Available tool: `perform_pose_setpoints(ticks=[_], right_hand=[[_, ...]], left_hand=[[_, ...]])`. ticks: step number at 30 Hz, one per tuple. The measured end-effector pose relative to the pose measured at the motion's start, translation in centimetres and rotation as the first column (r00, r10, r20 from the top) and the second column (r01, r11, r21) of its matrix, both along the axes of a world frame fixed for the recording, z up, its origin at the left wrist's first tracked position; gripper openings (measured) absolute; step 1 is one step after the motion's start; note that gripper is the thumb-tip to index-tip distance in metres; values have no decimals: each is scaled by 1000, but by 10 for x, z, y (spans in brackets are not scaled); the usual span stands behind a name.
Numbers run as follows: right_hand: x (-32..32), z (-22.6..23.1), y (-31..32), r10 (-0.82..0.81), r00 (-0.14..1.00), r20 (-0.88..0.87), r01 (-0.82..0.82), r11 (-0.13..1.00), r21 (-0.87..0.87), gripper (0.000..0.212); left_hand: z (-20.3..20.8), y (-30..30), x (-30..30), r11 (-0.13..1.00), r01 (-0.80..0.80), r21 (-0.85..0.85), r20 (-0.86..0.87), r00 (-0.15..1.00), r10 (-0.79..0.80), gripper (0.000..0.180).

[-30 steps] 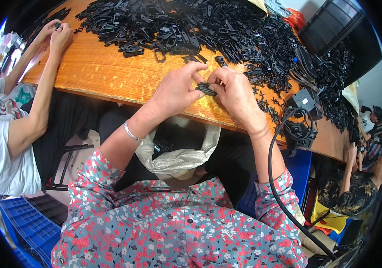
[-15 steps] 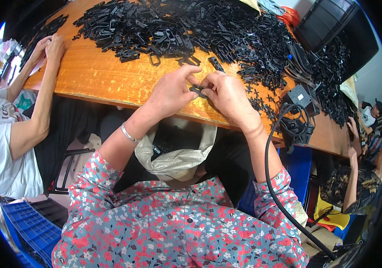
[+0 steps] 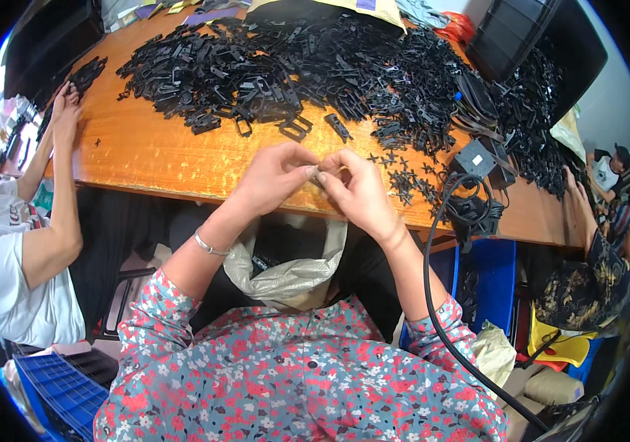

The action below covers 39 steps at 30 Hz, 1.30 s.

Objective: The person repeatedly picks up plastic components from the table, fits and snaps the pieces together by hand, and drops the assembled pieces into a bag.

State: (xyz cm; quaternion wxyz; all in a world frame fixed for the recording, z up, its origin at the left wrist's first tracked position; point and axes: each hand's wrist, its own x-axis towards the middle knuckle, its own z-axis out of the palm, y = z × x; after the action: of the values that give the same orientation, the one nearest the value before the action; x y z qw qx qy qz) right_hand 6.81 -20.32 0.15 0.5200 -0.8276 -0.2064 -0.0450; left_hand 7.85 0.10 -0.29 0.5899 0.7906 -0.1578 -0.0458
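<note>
Over the table's front edge, my left hand (image 3: 267,177) and my right hand (image 3: 359,193) meet fingertip to fingertip. Both are closed in a pinch around a small black plastic part (image 3: 317,175), most of which the fingers hide. Just beyond them on the wooden table lie a black rectangular frame piece (image 3: 295,129) and a long black clip-like piece (image 3: 338,127). Small black cross-shaped pieces (image 3: 405,182) are scattered to the right of my right hand. A big heap of black plastic parts (image 3: 212,70) spreads behind.
Below the table edge an open pale woven sack (image 3: 285,283) hangs in front of me. A black power box (image 3: 474,158) and a thick black cable (image 3: 433,287) are at the right. Another person (image 3: 24,243) sits at left, others at right. A black crate (image 3: 510,37) stands far right.
Both hands have drawn a little toward me and closer together, covering more of the black part. The view has shifted, showing more of the table's far side.
</note>
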Motion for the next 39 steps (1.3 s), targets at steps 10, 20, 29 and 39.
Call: perform_pose_setpoints(ticks=[10,20,29,39], right_hand=[[-7,-8,-46,414,686,-599,97,764,638,36],[-35,-10,-49,449,675,-585,169,678,715,34],[-25,-4,-38,367,762,-533,208,642,738,35],[-36,-5,-9,326,844,-426,209,531,821,33]], left_hand=[[36,-22,24,969,237,76,218,944,-248,17],[21,-49,106,742,-199,641,597,737,-318,24],[31,-46,84,698,-275,661,645,683,-341,18],[19,-21,-12,926,27,-376,-17,999,-36,39]])
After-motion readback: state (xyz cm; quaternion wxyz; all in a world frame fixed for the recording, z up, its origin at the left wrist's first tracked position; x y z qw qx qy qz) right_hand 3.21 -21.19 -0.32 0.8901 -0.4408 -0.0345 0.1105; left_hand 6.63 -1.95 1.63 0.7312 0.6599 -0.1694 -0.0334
